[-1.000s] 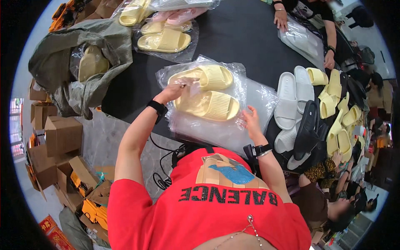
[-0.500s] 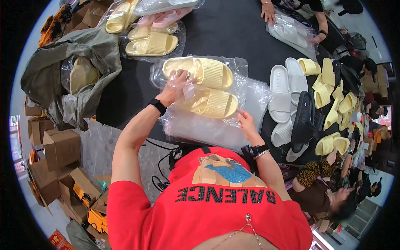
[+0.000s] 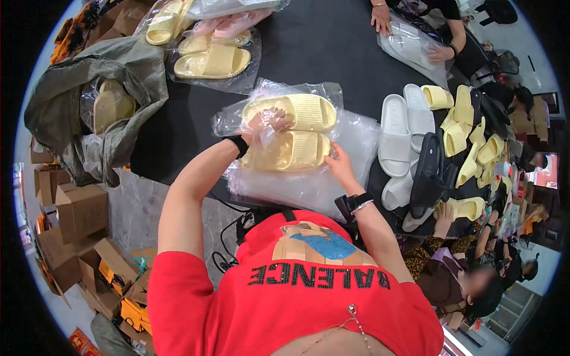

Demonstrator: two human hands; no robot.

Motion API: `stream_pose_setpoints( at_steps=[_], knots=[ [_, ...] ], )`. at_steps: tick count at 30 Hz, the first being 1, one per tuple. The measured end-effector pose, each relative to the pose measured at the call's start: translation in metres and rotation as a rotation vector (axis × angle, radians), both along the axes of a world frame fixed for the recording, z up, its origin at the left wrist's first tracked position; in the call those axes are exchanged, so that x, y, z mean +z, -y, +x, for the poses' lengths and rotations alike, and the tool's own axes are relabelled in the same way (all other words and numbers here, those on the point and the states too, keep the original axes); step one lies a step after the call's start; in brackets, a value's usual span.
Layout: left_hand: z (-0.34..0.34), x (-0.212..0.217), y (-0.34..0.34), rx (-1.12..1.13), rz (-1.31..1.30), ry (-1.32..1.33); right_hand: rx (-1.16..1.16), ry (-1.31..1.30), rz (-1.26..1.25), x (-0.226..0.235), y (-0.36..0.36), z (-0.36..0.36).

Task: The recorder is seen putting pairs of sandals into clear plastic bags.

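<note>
A pair of yellow slides lies in a clear plastic bag [image 3: 231,121], toes pointing right, the far slide [image 3: 317,113] beside the near slide [image 3: 306,149]. My left hand [image 3: 268,123] reaches in from the bag's left side, its fingers curled at the heel ends, partly veiled by plastic. At the near slide's toe, my right hand [image 3: 337,161] pinches the bag's edge between thumb and fingers. Beneath the pair is a stack of flat clear bags [image 3: 291,188] on the black tabletop [image 3: 309,41].
Bagged yellow slides [image 3: 214,62] lie far left, near a grey-green sack [image 3: 133,71] holding another bagged pair. White slides [image 3: 393,127], a black slide [image 3: 426,172] and loose yellow slides stand at right. A co-worker's hands [image 3: 439,53] handle a bagged white pair. Cardboard boxes [image 3: 80,207] sit lower left.
My right hand and the near slide have shifted slightly left, while the far slide has moved a little right and nearer. The two slides now lie more evenly side by side.
</note>
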State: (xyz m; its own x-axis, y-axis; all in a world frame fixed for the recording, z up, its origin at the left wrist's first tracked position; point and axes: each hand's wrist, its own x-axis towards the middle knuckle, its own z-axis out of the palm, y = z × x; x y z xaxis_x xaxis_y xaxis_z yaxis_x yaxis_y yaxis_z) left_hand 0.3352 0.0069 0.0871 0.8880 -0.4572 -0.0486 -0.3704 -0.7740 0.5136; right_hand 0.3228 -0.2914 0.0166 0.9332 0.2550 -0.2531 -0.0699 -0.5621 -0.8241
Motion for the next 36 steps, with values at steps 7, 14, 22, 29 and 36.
stream_pose_setpoints(
  at_steps=[7,14,22,29,36],
  knots=[
    [-0.002,-0.020,0.009,-0.139,0.078,0.314,-0.405,-0.507,0.365,0.047,0.010,-0.019],
    [-0.014,-0.037,0.009,0.163,0.072,0.437,-0.536,-0.371,0.368,0.042,0.036,-0.031],
    [-0.078,-0.016,-0.098,0.418,0.232,0.343,-0.609,-0.319,0.423,0.051,0.047,-0.050],
    [-0.118,0.009,-0.245,0.978,0.175,0.448,-0.531,-0.328,0.400,0.058,0.055,-0.062],
    [-0.044,0.130,-0.048,0.631,-0.351,0.349,-0.220,-0.259,0.343,0.043,0.072,-0.077]
  ],
)
